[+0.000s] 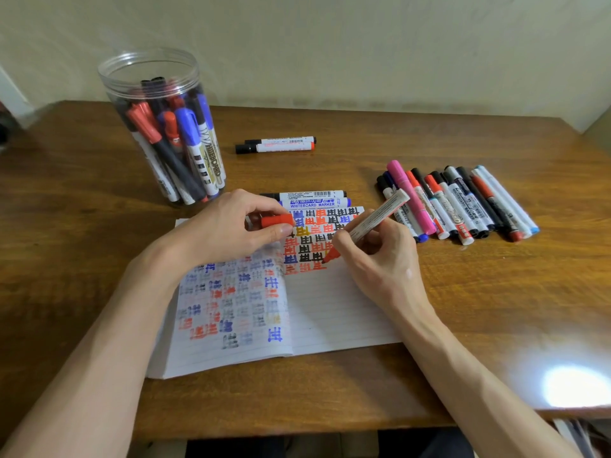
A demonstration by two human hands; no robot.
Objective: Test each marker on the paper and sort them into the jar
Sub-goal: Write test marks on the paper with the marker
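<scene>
My right hand [380, 259] grips an uncapped red marker [377, 216], its tip touching the lined paper [330, 309] of an open notebook beside rows of red, black and blue test marks. My left hand [228, 226] rests on the notebook's upper left and pinches the red cap [277, 220]. A clear plastic jar [162, 127] with several markers standing in it is at the back left. A row of several capped markers [463, 203] lies to the right of the notebook.
Two markers [314, 199] lie side by side just above the notebook, and two more markers [277, 144] lie farther back at the centre. The wooden table [496, 309] meets a wall behind; its front edge is near me. A bright glare spot shows front right.
</scene>
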